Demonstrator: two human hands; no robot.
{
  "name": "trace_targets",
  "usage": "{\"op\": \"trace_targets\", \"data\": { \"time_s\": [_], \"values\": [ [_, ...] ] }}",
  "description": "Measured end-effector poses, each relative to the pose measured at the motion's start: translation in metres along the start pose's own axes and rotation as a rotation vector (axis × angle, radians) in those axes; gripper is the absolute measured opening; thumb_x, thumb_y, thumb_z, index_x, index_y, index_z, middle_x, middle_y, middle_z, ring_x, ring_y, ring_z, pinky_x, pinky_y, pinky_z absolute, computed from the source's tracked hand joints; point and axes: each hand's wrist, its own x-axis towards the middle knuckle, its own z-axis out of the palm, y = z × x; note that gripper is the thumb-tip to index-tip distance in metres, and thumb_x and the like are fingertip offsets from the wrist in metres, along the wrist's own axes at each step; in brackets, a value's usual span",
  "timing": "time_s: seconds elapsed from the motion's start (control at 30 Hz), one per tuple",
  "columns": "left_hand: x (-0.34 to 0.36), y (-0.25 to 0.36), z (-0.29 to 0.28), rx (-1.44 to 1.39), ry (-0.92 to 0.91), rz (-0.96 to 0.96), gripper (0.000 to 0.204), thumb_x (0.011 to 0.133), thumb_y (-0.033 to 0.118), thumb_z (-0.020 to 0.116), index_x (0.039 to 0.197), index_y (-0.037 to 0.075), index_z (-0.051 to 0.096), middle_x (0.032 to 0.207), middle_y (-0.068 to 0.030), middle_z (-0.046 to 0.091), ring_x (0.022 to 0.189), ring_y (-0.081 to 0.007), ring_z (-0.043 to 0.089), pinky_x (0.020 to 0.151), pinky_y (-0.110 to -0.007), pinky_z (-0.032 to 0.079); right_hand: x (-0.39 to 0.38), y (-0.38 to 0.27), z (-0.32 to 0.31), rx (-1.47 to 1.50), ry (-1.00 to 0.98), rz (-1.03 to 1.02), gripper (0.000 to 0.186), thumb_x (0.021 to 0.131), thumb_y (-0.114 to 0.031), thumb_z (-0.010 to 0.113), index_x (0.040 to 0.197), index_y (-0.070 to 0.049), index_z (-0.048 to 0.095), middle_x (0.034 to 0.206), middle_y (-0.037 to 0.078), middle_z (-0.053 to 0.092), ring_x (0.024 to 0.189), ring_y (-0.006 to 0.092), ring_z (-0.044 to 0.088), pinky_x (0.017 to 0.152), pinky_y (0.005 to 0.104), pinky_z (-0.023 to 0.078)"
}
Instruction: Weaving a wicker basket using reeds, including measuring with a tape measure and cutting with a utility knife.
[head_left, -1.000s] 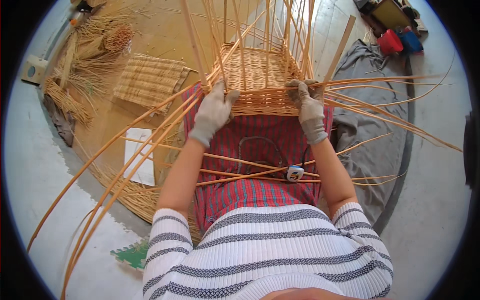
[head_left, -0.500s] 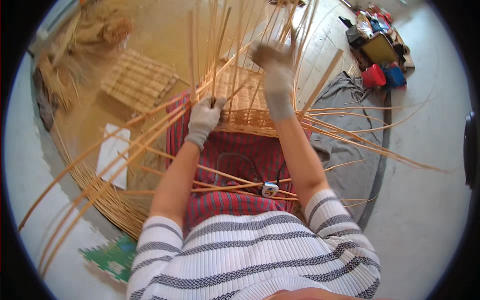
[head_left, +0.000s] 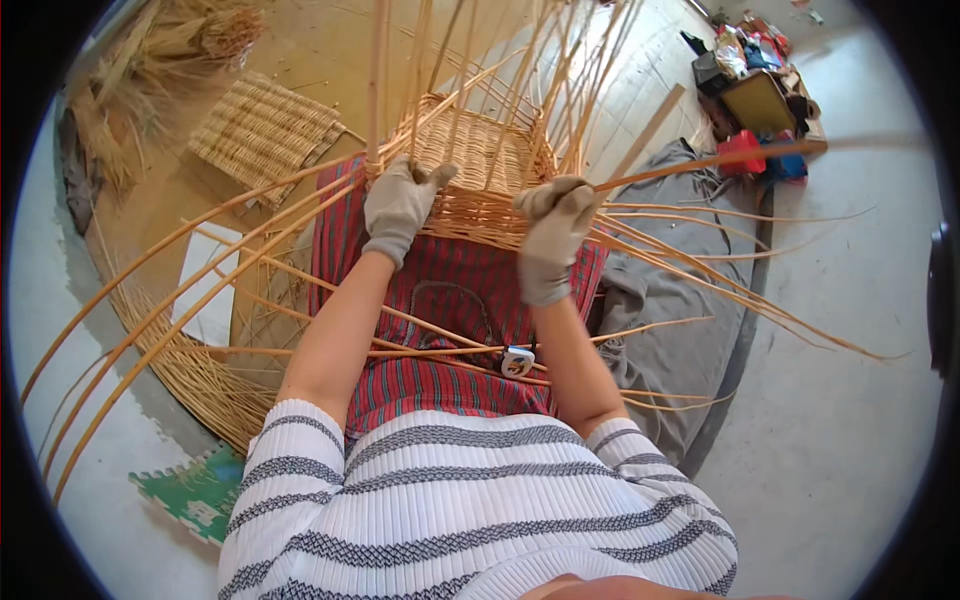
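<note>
A half-woven wicker basket [head_left: 470, 217] lies across my lap, with long upright stakes [head_left: 462, 85] rising from its sides. My gloved left hand [head_left: 398, 208] is closed on the basket's near left rim, thumb toward the inside. At the near right rim, my gloved right hand [head_left: 552, 235] is closed in a fist around a wicker rod [head_left: 690, 168]. That rod stretches out to the right, blurred by motion. Beneath the basket is a red striped cloth [head_left: 455, 385]. A small white round object [head_left: 517, 362] with a dark strap rests there among crossing rods.
Long rods [head_left: 130, 345] fan out leftward from the basket. A woven panel [head_left: 265, 130], a white sheet [head_left: 205, 295] and a rod bundle [head_left: 185, 385] lie to the left. On the right are a grey cloth [head_left: 690, 320] and red [head_left: 742, 150] and blue containers [head_left: 787, 165].
My right hand has come down from above the basket to its near right rim, and a rod now swings out to the right. The left hand stays at the near left rim.
</note>
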Motion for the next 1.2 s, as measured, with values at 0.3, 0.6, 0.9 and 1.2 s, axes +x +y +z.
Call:
{"op": "trace_targets", "data": {
  "time_s": [0.3, 0.6, 0.9, 1.2],
  "values": [
    [0.005, 0.037, 0.041, -0.131, -0.615, 0.059, 0.038, 0.093, 0.037, 0.067, 0.113, 0.005, 0.065, 0.085, -0.0124, 0.072, 0.077, -0.0215, 0.068, 0.072, -0.036, 0.054, 0.010, -0.070, -0.070, -0.832, 0.258, 0.063, 0.036, 0.093, 0.002, 0.059, 0.118, -0.014, 0.039, 0.099, 0.008, 0.063, 0.088, 0.0176, 0.066, 0.066, 0.0319, 0.059],
    [-0.003, 0.057, 0.035, -0.151, -0.454, -0.082, 0.042, 0.095, 0.040, 0.065, 0.109, 0.000, 0.067, 0.081, -0.0089, 0.072, 0.062, -0.0147, 0.069, 0.055, -0.028, 0.057, 0.133, -0.022, 0.025, -1.400, -0.375, -0.354, 0.048, 0.089, 0.001, 0.058, 0.134, -0.015, 0.051, 0.116, 0.010, 0.064, 0.088, 0.0177, 0.065, 0.071, 0.0309, 0.056],
    [0.009, 0.065, 0.051, -0.063, -0.239, 0.262, 0.051, 0.082, 0.047, 0.079, 0.102, 0.002, 0.065, 0.076, -0.0064, 0.068, 0.064, -0.0121, 0.064, 0.062, -0.027, 0.052, -0.015, -0.072, -0.064, -0.748, 0.432, -0.085, 0.020, 0.107, -0.027, 0.041, 0.122, -0.013, 0.042, 0.088, 0.011, 0.064, 0.072, 0.0195, 0.067, 0.045, 0.0262, 0.049],
    [-0.016, 0.085, 0.066, -1.101, 0.050, 0.535, 0.036, 0.093, 0.028, 0.068, 0.118, 0.004, 0.058, 0.089, -0.0077, 0.072, 0.083, -0.0174, 0.069, 0.070, -0.032, 0.055, 0.001, -0.130, -0.070, -0.569, 0.414, -0.098, 0.008, 0.099, -0.009, 0.058, 0.106, -0.009, 0.054, 0.099, 0.013, 0.070, 0.080, 0.0170, 0.068, 0.048, 0.0247, 0.054]
  ]
}}
